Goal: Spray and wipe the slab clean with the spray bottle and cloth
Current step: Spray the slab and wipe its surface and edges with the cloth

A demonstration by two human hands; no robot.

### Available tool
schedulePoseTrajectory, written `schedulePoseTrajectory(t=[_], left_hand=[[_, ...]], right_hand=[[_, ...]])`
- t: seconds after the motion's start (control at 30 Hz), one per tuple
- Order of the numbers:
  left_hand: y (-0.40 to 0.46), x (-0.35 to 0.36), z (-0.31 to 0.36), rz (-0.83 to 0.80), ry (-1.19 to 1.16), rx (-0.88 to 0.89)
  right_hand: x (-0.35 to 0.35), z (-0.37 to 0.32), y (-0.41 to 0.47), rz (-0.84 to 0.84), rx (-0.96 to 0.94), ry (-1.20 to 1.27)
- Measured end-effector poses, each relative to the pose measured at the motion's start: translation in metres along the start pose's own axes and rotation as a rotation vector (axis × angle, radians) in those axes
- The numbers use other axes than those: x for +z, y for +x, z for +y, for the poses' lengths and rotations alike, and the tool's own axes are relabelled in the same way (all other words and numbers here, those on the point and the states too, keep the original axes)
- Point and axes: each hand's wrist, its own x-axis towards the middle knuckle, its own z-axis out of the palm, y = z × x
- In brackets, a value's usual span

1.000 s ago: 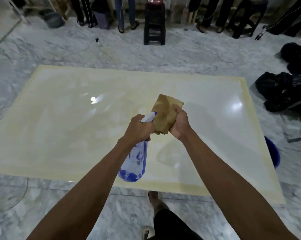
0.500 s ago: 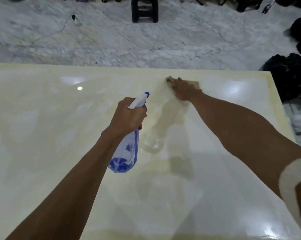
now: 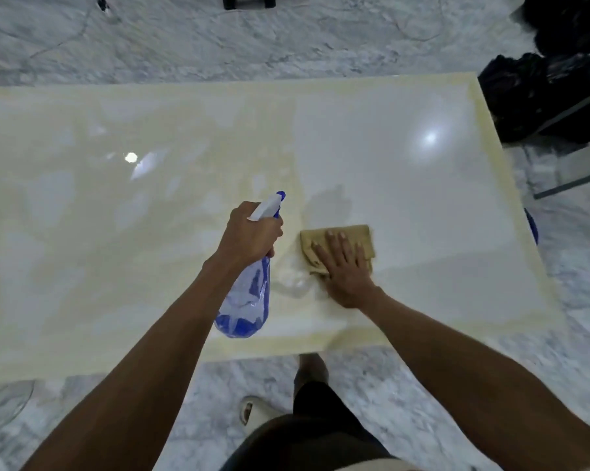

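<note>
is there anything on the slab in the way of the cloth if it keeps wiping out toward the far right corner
Nothing visible. The right hand presses the tan cloth flat on the cream slab, and the surface from there to the far right corner shows only glare. The spray bottle, held by the left hand, is off to the left.

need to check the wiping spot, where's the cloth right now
In the head view the cloth lies flat on the slab, right of centre near its near edge, under the right hand and just right of the spray bottle.

Grey marble floor (image 3: 320, 45) all round; black bags (image 3: 541, 86) at 2 o'clock, a dark stool (image 3: 249, 1) at 12, a cable (image 3: 62, 45) at 11.
</note>
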Motion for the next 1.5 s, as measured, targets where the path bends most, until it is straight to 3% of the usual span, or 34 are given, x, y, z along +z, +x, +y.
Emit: schedulePoseTrajectory(t=[0.17, 0.27, 0.33, 0.43, 0.57, 0.7, 0.87, 1.07, 1.27, 1.5], left_hand=[[-0.047, 0.010, -0.033, -0.041, 0.030, -0.007], [-0.049, 0.008, -0.031, -0.034, 0.021, -0.024], [-0.038, 0.003, -0.021, -0.015, 0.035, -0.004], [-0.010, -0.010, 0.003, 0.031, 0.042, 0.032], [0.044, -0.037, 0.033, 0.101, 0.009, 0.056], [0.101, -0.060, 0.036, 0.160, -0.045, 0.094], [0.132, -0.066, 0.020, 0.181, -0.118, 0.050], [0.094, -0.058, 0.000, 0.129, -0.080, 0.006], [0.006, -0.048, -0.035, 0.061, -0.063, -0.012], [-0.053, -0.037, -0.071, 0.026, 0.015, -0.055]], right_hand=[[0.022, -0.030, -0.107, -0.145, 0.013, 0.062], [-0.003, -0.023, -0.092, -0.259, 0.082, 0.437], [-0.048, -0.016, -0.067, -0.202, 0.097, 0.724], [-0.128, -0.007, -0.002, -0.026, 0.318, 0.920], [-0.211, -0.009, 0.131, 0.122, 0.231, 0.703], [-0.229, -0.014, 0.283, 0.185, 0.056, 0.326], [-0.154, -0.029, 0.362, -0.100, 0.156, -0.112], [-0.104, -0.035, 0.274, -0.017, 0.142, -0.103], [-0.010, -0.053, 0.095, 0.065, 0.066, -0.089], [0.021, -0.095, -0.069, -0.179, -0.014, 0.071]])
